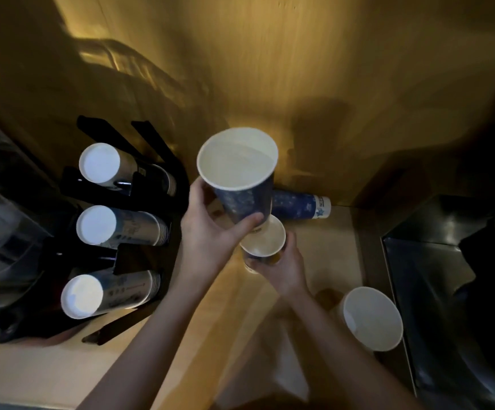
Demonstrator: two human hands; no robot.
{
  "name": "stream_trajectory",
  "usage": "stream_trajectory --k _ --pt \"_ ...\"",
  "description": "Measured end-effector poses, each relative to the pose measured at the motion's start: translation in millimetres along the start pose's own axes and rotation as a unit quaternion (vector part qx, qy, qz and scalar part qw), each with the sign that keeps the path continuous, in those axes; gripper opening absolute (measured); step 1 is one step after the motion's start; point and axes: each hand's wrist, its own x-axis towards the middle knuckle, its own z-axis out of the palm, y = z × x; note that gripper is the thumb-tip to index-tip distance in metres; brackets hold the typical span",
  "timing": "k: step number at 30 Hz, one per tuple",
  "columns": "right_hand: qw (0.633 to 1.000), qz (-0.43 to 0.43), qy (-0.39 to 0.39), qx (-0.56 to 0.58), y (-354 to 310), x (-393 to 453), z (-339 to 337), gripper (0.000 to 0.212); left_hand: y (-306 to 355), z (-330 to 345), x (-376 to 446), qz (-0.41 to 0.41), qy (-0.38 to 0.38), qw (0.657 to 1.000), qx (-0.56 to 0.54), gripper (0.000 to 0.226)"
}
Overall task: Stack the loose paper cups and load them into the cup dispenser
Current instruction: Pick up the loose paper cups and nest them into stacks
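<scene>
My left hand [210, 232] grips a dark blue paper cup [240, 179], mouth up, lifted over the counter. Just below it my right hand [281, 267] holds a second, smaller-looking cup [265, 241], also mouth up; the raised cup's base hangs right above its rim. Another blue cup [302, 206] lies on its side against the back wall. A white-lined cup [372, 318] stands upright at the right front. The black cup dispenser [148, 149] at the left holds three rows of stacked cups [116, 167], bottoms facing me.
A wooden wall rises close behind the cups. At the right sits a dark metal sink [435, 291]. Clear plastic containers [0, 202] crowd the far left beside the dispenser. Light wooden counter [329, 250] shows between the hands and the sink.
</scene>
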Motion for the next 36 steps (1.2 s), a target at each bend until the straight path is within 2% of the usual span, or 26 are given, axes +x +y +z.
stream_trajectory --k 4,7,12,14,16,20,23,28,31,33,36 --pt "1.0 -0.007 -0.011 0.008 -2 -1 -2 0.082 -17 17 -9 0.007 -0.059 0.996 0.06 0.095" --pt "1.0 -0.003 -0.008 0.009 -3 -3 0 0.08 -39 28 -13 -0.02 -0.085 0.991 0.098 0.094" --pt "1.0 -0.004 0.001 -0.01 0 2 2 0.082 -60 38 -14 -0.085 -0.134 0.982 0.102 0.124" --pt "0.999 -0.006 -0.002 -0.038 -1 4 2 0.081 -60 40 -12 -0.085 -0.148 0.981 0.088 0.132" --pt "0.999 -0.014 -0.006 -0.045 -2 7 -1 0.081 -61 44 -9 -0.065 -0.154 0.983 0.076 0.131" --pt "0.998 -0.034 -0.02 -0.042 -6 8 -6 0.078 -66 52 -7 -0.064 -0.152 0.983 0.081 0.113" --pt "0.994 -0.027 -0.061 -0.081 -11 9 -13 0.08 -72 54 -8 -0.061 -0.144 0.986 0.05 0.1" --pt "0.969 -0.017 -0.17 -0.177 -22 28 -45 0.067 -79 49 -5 -0.042 -0.197 0.977 0.077 0.107" --pt "0.942 -0.029 -0.239 -0.234 -30 53 -61 0.044 -82 47 -4 -0.028 -0.209 0.97 0.121 0.1" --pt "0.933 -0.061 -0.204 -0.289 -31 77 -63 0.026 -81 48 -5 -0.029 -0.196 0.972 0.129 0.097" --pt "0.927 -0.119 -0.106 -0.34 -23 109 -56 0.035 -80 51 -7 -0.039 -0.195 0.972 0.127 0.099"
